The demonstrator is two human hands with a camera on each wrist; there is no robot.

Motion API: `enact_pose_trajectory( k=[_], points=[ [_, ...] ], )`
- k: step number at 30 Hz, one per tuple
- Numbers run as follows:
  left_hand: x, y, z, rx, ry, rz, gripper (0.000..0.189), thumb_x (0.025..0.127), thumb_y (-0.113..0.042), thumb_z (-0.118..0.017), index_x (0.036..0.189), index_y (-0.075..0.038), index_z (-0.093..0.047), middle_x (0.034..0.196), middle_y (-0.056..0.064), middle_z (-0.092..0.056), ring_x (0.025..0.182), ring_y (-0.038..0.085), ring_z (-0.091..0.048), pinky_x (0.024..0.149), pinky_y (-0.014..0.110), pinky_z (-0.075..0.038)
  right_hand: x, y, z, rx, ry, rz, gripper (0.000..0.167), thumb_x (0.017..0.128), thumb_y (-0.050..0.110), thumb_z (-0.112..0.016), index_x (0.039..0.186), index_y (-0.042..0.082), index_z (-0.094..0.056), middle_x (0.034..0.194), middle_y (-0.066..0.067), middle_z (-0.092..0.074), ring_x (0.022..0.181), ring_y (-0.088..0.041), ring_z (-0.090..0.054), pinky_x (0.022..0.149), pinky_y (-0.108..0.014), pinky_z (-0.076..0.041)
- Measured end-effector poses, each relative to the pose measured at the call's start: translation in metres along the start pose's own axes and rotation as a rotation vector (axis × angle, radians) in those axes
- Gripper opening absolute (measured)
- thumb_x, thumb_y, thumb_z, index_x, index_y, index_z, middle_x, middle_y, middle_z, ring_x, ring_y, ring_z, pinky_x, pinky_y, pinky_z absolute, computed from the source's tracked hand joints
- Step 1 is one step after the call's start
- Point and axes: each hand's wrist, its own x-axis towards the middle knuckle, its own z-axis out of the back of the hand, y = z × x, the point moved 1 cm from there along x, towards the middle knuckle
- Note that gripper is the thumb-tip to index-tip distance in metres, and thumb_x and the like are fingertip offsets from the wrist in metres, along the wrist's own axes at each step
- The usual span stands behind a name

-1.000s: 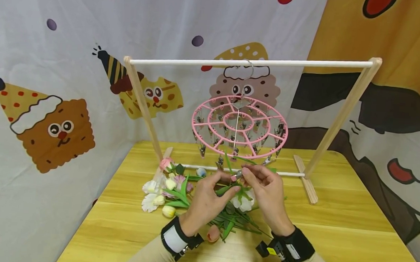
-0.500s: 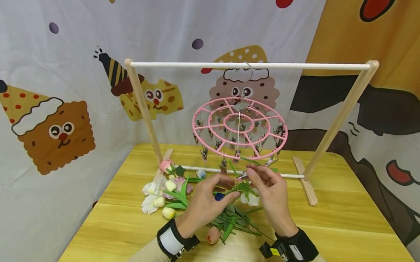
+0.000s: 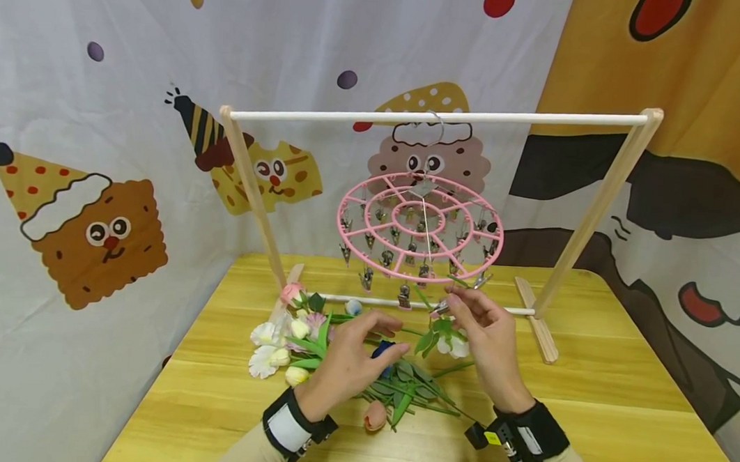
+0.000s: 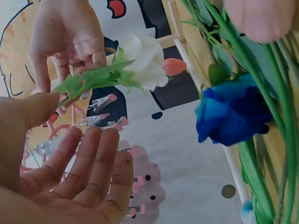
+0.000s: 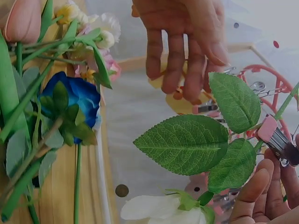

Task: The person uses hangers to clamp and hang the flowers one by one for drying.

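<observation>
You face a wooden table (image 3: pixel 636 426) against printed cloth (image 3: pixel 279 38).
Ahead of you, the white backdrop creases softly, showing a brown biscuit (image 3: pixel 73 261) in a party hat at left and a cheese wedge (image 3: pixel 301 168) nearer the middle; orange and black shapes fill your right, and pale light glosses the tabletop's near side.

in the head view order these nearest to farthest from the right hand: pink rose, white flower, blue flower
1. White flower, just left of the right hand
2. Blue flower, farther left, by the leafy stems
3. Pink rose, farthest left
</observation>
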Motion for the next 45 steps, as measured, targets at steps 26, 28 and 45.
enact_pose_trajectory(
  k=[26,28,45],
  points=[
    [-0.018,0.032,0.022,0.117,0.010,0.057,0.028,0.105,-0.025,-0.091,0.131,-0.019,-0.080,0.126,0.004,-0.085,0.116,0.029,-0.083,0.102,0.052,-0.071,0.033,-0.012,0.039,-0.057,-0.021,-0.002,0.034,0.118,0.021,-0.074,0.145,0.000,-0.076,0.114,0.013,-0.087,0.102,-0.006,-0.076,0.084,-0.019,-0.063],
    [-0.020,0.035,0.024,0.136,0.011,0.063,0.028,0.105,-0.025,-0.092,0.130,-0.020,-0.081,0.124,0.004,-0.085,0.115,0.028,-0.083,0.100,0.051,-0.071,0.036,-0.012,0.043,-0.047,-0.013,-0.006,0.034,0.118,0.021,-0.074,0.145,0.001,-0.077,0.115,0.013,-0.085,0.102,-0.005,-0.075,0.084,-0.019,-0.062],
    [-0.024,0.051,0.027,0.262,0.099,0.033,0.020,0.105,-0.019,-0.091,0.123,-0.012,-0.086,0.117,0.005,-0.087,0.109,0.026,-0.083,0.094,0.051,-0.071,0.061,-0.014,0.067,0.004,0.056,-0.034,0.026,0.118,0.025,-0.074,0.138,0.011,-0.081,0.110,0.014,-0.082,0.103,-0.005,-0.072,0.088,-0.020,-0.062]
  ],
)
